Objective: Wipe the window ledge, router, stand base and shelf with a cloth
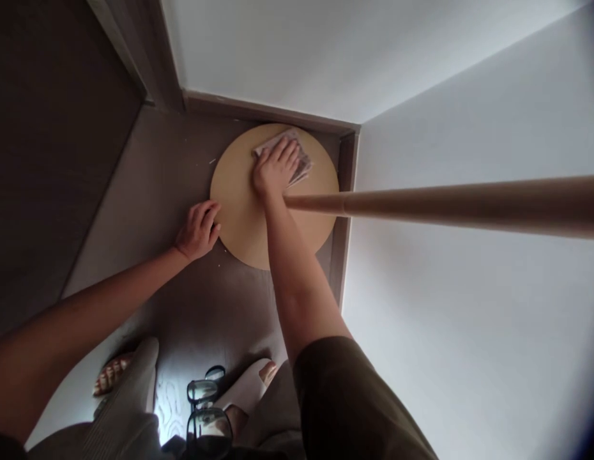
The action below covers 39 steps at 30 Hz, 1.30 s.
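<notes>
My right hand (278,167) presses a folded cloth (301,167) with a light edge against the top of a round, tan wooden base (242,198). Its fingers lie stretched over the cloth, which is partly hidden beneath them. At the left rim of the base is my left hand (200,229), its fingers and thumb curled about the edge. A smooth wooden pole (421,203) rises from the base and runs out of view at the right. My right forearm covers part of the disc.
White walls (460,306) meet at a corner behind the base, with brown skirting (268,114) below. A dark panel (48,140) stands at left. Small light specks dot the brown floor (177,147). My slippered feet (246,386) and dark-rimmed lenses like eyeglasses (204,391) show at the bottom.
</notes>
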{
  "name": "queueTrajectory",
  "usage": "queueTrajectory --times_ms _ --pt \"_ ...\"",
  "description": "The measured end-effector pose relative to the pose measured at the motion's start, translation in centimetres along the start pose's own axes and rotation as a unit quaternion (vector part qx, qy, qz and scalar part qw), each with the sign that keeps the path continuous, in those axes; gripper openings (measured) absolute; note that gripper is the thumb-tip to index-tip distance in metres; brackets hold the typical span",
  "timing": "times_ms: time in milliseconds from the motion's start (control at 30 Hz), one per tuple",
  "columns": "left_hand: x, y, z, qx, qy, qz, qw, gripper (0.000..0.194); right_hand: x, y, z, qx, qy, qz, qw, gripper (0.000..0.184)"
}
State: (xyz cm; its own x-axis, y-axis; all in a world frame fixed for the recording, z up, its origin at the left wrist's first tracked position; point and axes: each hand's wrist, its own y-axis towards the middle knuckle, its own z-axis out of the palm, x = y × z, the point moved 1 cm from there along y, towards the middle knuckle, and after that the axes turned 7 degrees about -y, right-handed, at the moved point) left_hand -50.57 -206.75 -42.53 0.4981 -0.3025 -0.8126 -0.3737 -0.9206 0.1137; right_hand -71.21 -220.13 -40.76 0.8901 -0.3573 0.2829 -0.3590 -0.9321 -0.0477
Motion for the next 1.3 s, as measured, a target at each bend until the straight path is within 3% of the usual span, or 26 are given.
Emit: queueTrajectory --times_ms 100,200,267,333,400,467,567,633,667,767,833,900,1000,1100,1200,1300 --pt "0.0 0.0 0.0 -0.005 -0.005 -0.011 1.0 0.047 -0.6 4.4 0.7 -0.062 0.024 0.108 0.992 0.058" --pt "0.1 -0.1 0.1 0.0 -0.017 -0.024 1.0 0.048 0.0 5.3 0.8 -0.08 0.023 0.175 0.981 0.056" --pt "0.2 -0.4 0.1 0.0 -0.028 -0.033 0.999 0.052 1.1 3.9 0.6 -0.047 0.023 0.108 0.993 0.054" --pt "0.4 -0.6 0.1 -0.006 -0.038 -0.038 0.999 0.057 2.2 0.9 0.2 0.017 0.013 -0.028 0.999 0.053" --pt "0.7 -0.8 0.1 -0.018 -0.037 -0.029 0.999 0.062 2.7 -3.3 -0.5 0.079 -0.025 -0.167 0.982 0.054" --pt "0.9 -0.9 0.0 -0.035 -0.024 -0.003 0.999 0.063 1.9 -8.2 -1.5 0.123 -0.07 -0.284 0.948 0.056" --pt "1.1 -0.9 0.0 -0.057 -0.007 0.031 0.998 0.061 -3.1 -14.6 -3.2 0.201 -0.096 -0.407 0.886 0.055" --pt "1.1 -0.9 -0.1 -0.064 -0.011 0.033 0.997 0.061 -8.3 -17.1 -4.4 0.263 -0.105 -0.42 0.862 0.054" --pt "1.1 -0.9 -0.1 -0.065 -0.016 0.032 0.997 0.061 -11.1 -17.6 -5.0 0.283 -0.118 -0.395 0.866 0.054" --pt "1.0 -0.9 -0.2 -0.05 -0.022 0.029 0.998 0.063 -17.3 -15.2 -6.2 0.251 -0.186 -0.219 0.924 0.058" --pt "0.9 -0.8 -0.2 -0.032 -0.021 0.023 0.999 0.064 -18.5 -11.2 -6.3 0.187 -0.22 -0.112 0.951 0.061" --pt "1.0 -0.8 -0.2 -0.024 -0.022 0.014 0.999 0.065 -17.5 -6.1 -5.7 0.139 -0.225 -0.071 0.962 0.062" --pt "1.1 -0.7 0.0 -0.036 -0.023 0.021 0.999 0.065 -14.1 1.3 -4.2 0.112 -0.173 -0.088 0.975 0.061" --pt "1.2 -0.6 0.1 -0.051 -0.023 0.052 0.997 0.062 -11.3 5.7 -3.5 0.098 -0.085 -0.121 0.984 0.062" --pt "1.2 -0.6 0.1 -0.047 -0.019 0.076 0.996 0.06 -11.1 5.6 -3.9 0.093 -0.068 -0.131 0.985 0.063" --pt "1.2 -0.5 0.1 -0.036 -0.011 0.076 0.996 0.06 -13.3 1.3 -4.7 0.089 -0.095 -0.091 0.987 0.056"
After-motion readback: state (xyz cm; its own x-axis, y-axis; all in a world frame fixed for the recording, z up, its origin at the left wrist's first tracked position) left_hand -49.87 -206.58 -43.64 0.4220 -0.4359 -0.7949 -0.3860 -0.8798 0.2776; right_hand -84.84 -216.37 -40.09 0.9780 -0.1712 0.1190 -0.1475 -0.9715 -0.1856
